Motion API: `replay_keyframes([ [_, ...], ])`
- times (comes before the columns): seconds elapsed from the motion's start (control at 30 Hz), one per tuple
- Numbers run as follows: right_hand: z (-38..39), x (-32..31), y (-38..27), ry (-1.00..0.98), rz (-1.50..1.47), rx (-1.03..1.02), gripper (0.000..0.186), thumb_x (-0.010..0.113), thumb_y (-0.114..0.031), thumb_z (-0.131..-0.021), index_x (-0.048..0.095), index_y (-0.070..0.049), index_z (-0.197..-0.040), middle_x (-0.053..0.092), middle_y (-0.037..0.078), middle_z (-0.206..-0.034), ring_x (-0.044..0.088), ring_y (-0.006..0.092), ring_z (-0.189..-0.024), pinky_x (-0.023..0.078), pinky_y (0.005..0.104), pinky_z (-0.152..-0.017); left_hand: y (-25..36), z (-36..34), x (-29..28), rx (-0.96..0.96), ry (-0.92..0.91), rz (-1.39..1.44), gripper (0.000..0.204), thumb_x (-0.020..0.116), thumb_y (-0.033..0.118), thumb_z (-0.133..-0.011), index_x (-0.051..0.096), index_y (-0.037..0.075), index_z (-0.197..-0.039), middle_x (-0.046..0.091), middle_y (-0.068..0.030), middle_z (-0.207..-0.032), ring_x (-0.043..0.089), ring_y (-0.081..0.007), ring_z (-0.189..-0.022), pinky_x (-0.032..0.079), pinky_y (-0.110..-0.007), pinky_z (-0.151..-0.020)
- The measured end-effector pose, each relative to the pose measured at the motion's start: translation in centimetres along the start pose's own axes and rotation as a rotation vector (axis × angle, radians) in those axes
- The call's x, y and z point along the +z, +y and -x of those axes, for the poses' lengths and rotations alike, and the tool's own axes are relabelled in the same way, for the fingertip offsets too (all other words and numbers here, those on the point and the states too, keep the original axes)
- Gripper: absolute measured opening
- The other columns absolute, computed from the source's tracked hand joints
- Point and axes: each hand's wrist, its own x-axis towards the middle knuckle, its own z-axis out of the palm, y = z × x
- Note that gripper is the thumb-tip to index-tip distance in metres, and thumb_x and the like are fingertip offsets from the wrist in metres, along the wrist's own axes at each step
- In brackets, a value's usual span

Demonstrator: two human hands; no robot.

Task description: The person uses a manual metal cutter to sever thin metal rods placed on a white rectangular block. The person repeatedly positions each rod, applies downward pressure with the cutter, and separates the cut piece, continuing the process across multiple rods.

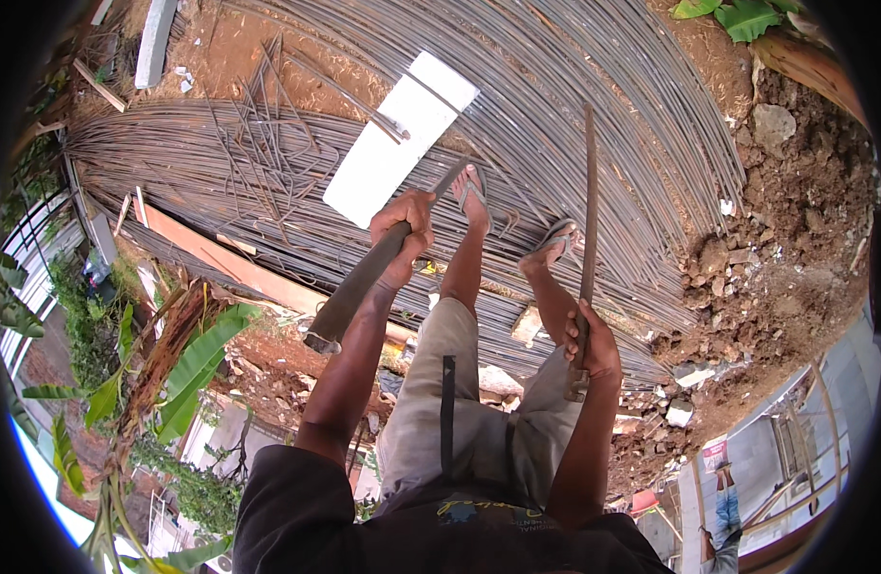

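Observation:
My left hand point(402, 234) is closed around a dark metal pipe point(357, 289), held at a slant with its open, wider end toward me. My right hand point(591, 340) grips a long, thin rusty metal bar point(588, 206), which has a hooked fitting at its lower end. My feet, in sandals, rest on long rows of steel rebar point(632, 163). Beyond my left hand a white board point(364, 182) lies on the rebar, with short bars across it.
An orange-brown plank point(225, 258) and banana leaves point(197, 368) are at the left. Soil with broken stones point(747, 258) borders the rebar at the right. A white beam point(155, 43) lies top left. Another person point(726, 512) is at the lower right, by wooden poles.

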Motion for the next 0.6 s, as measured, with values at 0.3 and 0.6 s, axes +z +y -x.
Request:
replay_keyframes([
  [0.3,-0.2,-4.3,0.7,0.05,0.068,-0.01,0.037,0.066,-0.048,-0.101,0.056,-0.012,-0.101,0.053,0.001,-0.066,0.049,0.0151,-0.045,0.039,0.0319,-0.042,-0.3,-2.8,1.8,0.081,-0.077,-0.159,0.022,0.062,0.007,-0.077,0.042,0.009,-0.067,0.042,0.0009,-0.067,0.044,-0.0152,-0.069,0.046,-0.048,-0.102],
  [0.6,0.0,-11.9,-0.8,0.053,0.214,-0.076,0.036,0.068,-0.046,-0.1,0.055,-0.013,-0.104,0.055,0.001,-0.066,0.052,0.014,-0.043,0.042,0.032,-0.039,-1.4,-3.4,6.3,0.111,-0.177,-0.149,0.022,0.057,-0.009,-0.077,0.04,0.002,-0.068,0.044,-0.0033,-0.069,0.043,-0.0163,-0.07,0.045,-0.035,-0.079],
])
